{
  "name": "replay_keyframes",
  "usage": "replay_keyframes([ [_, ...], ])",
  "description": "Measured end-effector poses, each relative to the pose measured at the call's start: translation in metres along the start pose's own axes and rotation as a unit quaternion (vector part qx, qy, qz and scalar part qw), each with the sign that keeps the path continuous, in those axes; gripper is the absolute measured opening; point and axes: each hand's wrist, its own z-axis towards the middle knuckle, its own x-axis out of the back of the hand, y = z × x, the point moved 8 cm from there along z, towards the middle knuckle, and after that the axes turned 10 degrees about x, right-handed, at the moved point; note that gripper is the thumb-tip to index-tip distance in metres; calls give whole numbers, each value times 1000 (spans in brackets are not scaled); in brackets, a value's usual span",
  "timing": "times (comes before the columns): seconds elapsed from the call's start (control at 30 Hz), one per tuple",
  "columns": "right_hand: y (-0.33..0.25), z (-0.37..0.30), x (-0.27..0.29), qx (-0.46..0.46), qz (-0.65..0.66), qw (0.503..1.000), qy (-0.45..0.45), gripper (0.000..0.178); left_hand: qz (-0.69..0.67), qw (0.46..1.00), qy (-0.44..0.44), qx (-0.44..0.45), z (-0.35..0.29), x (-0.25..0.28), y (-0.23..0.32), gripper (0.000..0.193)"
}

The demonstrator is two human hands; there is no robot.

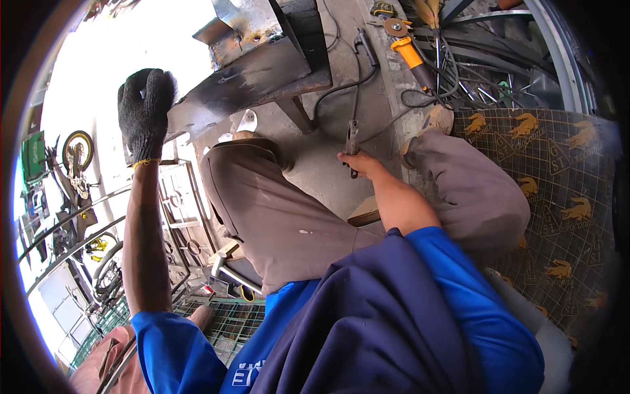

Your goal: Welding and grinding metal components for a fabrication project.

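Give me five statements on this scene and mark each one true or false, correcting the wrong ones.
1. The left hand wears a dark glove. True.
2. The right hand is gloved as well. False: it is bare.
3. The right hand grips a metal tool. True.
4. In the picture, the angle grinder is left of the metal workpiece. False: it lies to the right.
5. The sheet on the right side is plain white. False: it is dark, with a yellowish printed pattern.
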Motion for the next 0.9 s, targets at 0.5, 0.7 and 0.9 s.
replay_keyframes([
  [0.5,-208,-65,110,317,677,641,-173,43,10,1000,10,-2,-2,-4,10,38],
  [0.7,-323,-158,218,462,568,681,-22,32,-26,999,26,20,-4,-1,3,40],
  [0.9,-438,-220,268,565,248,787,6,29,-10,1000,17,-13,-2,-1,3,36],
])
